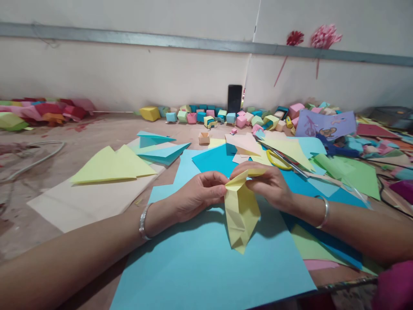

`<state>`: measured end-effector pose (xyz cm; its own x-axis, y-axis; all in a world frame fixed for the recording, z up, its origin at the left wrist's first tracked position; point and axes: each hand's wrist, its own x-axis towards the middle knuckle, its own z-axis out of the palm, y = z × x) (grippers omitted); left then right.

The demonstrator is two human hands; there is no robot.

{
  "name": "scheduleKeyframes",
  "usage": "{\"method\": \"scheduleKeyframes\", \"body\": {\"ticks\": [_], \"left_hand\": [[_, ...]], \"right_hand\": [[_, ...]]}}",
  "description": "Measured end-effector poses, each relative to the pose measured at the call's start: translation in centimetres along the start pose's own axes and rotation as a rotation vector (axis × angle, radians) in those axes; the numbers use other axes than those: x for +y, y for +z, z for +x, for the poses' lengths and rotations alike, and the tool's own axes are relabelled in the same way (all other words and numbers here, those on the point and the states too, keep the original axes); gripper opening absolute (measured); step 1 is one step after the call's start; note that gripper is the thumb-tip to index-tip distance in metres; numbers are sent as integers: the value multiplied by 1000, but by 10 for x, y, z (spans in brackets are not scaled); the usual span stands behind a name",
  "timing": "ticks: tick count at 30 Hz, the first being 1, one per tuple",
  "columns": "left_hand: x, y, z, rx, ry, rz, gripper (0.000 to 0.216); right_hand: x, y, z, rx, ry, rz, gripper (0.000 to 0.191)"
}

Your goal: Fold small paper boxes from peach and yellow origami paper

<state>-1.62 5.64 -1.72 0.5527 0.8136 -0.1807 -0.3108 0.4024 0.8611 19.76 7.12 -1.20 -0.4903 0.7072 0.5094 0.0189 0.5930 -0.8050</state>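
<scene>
A piece of folded yellow paper [243,213] hangs between my two hands above a large light blue sheet [200,262]. Creases run across it, and its lower end narrows downward. My left hand [201,193] pinches its upper left edge between thumb and fingers. On the other side, my right hand [271,183] grips the upper right part, where a flap sticks out toward the right. Some of the right fingers are hidden behind the paper. A silver bangle circles each wrist.
Yellow folded sheets [112,165] lie at the left on pale paper [87,202]. Yellow-handled scissors [279,159] rest among papers at the right. Along the wall stand several small paper boxes [201,116] and a black phone [235,98]. A cable [41,161] lies far left.
</scene>
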Motion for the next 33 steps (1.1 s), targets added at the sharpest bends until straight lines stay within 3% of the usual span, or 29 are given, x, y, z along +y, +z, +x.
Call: {"method": "scheduleKeyframes", "body": {"ticks": [5,14,20,33], "left_hand": [[-1,-1,1,0,-5,14,26],[-1,5,2,100,49,210,27],[-1,16,-2,160,68,318,25],[-1,19,-4,190,61,358,21]], "right_hand": [[-1,-1,-1,-3,214,203,19],[-15,16,2,167,753,575,43],[-22,22,1,142,837,537,54],[-13,24,0,141,818,454,41]]}}
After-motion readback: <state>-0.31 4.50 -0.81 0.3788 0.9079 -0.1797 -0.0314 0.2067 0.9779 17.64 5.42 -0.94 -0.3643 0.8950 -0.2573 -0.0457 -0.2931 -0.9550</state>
